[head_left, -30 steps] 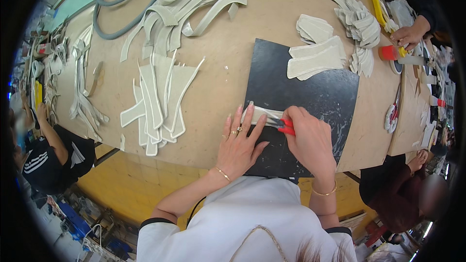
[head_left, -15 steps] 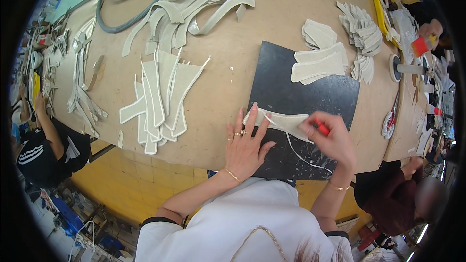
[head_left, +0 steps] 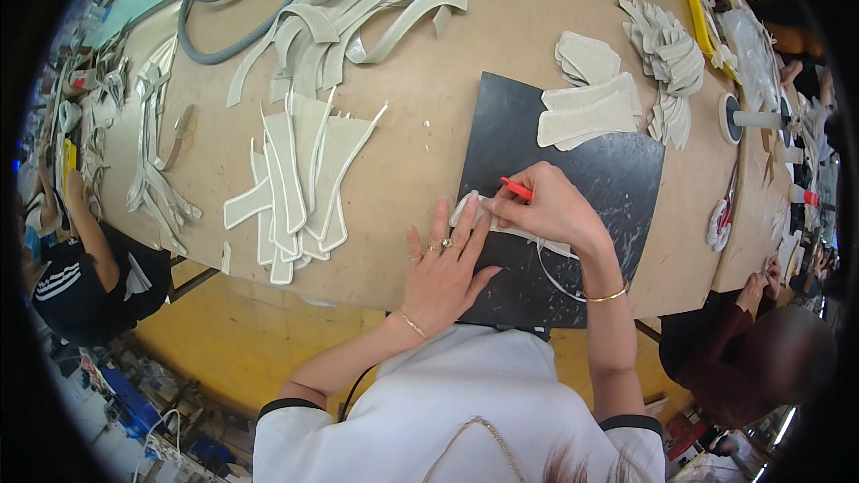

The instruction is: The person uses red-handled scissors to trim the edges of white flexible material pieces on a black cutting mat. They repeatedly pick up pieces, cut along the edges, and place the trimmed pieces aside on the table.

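Note:
My left hand lies with fingers spread on the left end of a curved, light beige panel, pressing it to a black cutting mat. Closed around a slim red-handled tool, my right hand rests over the panel close to my left fingertips. The tool's tip is hidden under my fingers. A thin white strip trails from the panel onto the mat and passes behind my right wrist. Most of the panel's middle is covered by my right hand.
Beige pieces lie on the mat's far side, with fanned stacks beyond. To the left are white-edged panels, long curved strips and a grey hose. Scissors lie right of the mat. Other people work at both sides.
My right hand has moved left along the panel with the red tool, from its right end to beside my left fingertips. My left hand has stayed nearly in place.

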`<action>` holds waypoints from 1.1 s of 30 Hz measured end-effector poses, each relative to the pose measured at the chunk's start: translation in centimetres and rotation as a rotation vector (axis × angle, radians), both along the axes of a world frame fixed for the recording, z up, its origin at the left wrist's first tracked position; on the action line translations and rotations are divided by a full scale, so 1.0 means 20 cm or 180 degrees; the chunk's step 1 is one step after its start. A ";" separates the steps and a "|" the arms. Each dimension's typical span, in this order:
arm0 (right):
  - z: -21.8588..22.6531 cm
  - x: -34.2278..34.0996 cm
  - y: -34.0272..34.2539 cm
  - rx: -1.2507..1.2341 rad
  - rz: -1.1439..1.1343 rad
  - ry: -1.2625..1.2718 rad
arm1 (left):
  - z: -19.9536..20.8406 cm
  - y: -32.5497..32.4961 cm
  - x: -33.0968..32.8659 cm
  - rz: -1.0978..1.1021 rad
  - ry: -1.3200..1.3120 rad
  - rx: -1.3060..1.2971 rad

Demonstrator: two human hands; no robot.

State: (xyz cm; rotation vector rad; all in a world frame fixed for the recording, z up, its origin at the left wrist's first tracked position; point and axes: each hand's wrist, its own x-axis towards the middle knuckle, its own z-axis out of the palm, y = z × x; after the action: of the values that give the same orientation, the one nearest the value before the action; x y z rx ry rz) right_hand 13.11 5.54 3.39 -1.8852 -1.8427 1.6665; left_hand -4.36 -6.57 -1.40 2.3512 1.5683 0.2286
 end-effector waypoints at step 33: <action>-0.01 0.51 -0.28 0.0126 -0.0473 0.0320 | -0.04 0.05 0.05 0.0162 -0.0674 -0.0276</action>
State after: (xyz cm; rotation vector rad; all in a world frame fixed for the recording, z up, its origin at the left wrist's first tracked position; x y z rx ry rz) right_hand 23.24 -0.05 3.16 -1.8368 -1.6430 1.6324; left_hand -3.43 -5.51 -2.27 2.1456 1.5060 0.3990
